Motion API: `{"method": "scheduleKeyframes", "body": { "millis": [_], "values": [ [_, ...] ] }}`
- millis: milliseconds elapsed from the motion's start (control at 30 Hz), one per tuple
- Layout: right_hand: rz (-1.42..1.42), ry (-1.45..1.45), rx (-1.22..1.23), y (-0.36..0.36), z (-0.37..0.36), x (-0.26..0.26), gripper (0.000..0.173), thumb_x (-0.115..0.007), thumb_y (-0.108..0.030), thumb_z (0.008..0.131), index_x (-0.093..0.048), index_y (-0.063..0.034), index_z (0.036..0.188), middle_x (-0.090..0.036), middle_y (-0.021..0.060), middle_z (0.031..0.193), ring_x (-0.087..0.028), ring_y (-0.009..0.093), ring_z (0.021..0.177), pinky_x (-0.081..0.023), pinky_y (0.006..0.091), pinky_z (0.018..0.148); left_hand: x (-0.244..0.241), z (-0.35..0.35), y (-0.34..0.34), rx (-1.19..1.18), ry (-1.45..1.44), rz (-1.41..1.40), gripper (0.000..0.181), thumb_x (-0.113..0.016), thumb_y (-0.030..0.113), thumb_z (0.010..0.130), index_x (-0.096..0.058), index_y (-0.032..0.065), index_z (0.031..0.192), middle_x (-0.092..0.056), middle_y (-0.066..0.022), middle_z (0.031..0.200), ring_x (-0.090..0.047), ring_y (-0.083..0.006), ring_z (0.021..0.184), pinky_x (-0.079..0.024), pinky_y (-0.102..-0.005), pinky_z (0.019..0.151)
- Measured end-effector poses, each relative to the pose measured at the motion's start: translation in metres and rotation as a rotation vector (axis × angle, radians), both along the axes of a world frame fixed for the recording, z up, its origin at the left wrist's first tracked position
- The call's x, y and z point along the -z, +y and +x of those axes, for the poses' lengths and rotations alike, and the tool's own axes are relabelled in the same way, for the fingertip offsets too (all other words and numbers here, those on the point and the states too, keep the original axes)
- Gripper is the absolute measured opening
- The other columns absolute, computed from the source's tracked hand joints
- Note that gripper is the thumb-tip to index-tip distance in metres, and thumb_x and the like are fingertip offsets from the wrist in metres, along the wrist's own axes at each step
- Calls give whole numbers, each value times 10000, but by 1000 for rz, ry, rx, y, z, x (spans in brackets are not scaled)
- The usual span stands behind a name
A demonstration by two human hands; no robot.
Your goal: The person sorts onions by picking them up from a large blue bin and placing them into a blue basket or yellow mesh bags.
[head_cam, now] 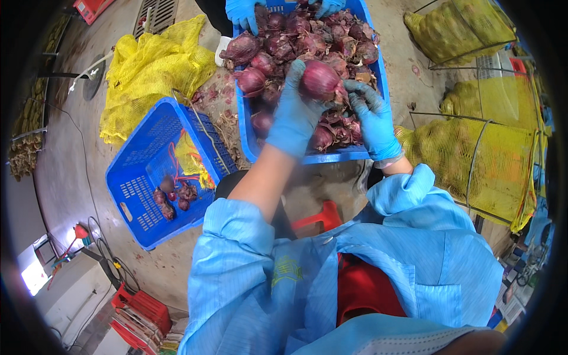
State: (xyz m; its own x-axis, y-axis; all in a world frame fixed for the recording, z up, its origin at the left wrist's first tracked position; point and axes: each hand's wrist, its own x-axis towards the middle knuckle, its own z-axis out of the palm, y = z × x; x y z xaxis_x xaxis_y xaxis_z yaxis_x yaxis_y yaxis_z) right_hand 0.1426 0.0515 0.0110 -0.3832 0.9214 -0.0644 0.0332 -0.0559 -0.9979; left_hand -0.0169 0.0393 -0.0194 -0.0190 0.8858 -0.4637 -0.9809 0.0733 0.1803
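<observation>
My left hand, in a soiled blue glove, grips a large red onion above a blue plastic crate. The gloved fingers of my right hand pinch the papery end of the same onion. Below and beyond both hands, many red onions with loose dry skins fill the crate. At its far end are a co-worker's two blue-gloved hands, touching or close to the onions.
A second blue crate at the left holds several small onions and netting. Yellow mesh sacks lie beyond it. Filled yellow mesh sacks stand at the right. A red plastic stool is partly visible below me. Onion skins litter the floor.
</observation>
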Motion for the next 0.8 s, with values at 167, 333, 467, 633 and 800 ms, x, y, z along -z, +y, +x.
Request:
{"method": "scheduleKeyframes", "body": {
  "millis": [167,333,467,633,800],
  "values": [
    [83,43,-128,-5,3,3,370,-417,26,932,-526,-57,1276,-622,24,1027,-567,71,889,-481,210,758,-14,-22,15,-231,49,-130,581,-693,491,752,-532,111,1162,-583,-132,1111,-583,-305,1011,-544,-466,786],
    [200,-32,89,-1,-1,-3,492,-431,14,920,-383,-70,1402,-599,58,1114,-535,68,947,-428,204,844,-24,-14,5,-28,-7,-60,734,-456,634,801,-461,112,1317,-491,-210,1298,-487,-429,1149,-298,-628,1016],
    [401,-214,60,4,-2,-2,481,-445,-24,926,-398,-94,1400,-587,112,1205,-570,158,972,-441,275,876,-27,9,1,33,-45,-85,790,-489,627,781,-399,98,1361,-469,-188,1337,-451,-409,1214,-285,-595,1045],
    [690,-679,50,5,-4,21,430,-555,-236,887,-522,-99,1293,-623,231,1011,-588,377,939,-415,452,906,-19,23,11,-5,-261,21,754,-578,547,767,-431,48,1314,-496,-175,1304,-495,-325,1181,-374,-443,1037],
    [697,-866,-156,10,6,7,411,-564,-351,871,-592,-71,1171,-632,215,917,-591,369,871,-415,465,872,-18,18,12,173,-219,23,702,-608,531,754,-467,70,1264,-531,-169,1231,-514,-350,1093,-416,-506,953]
  ]
}}
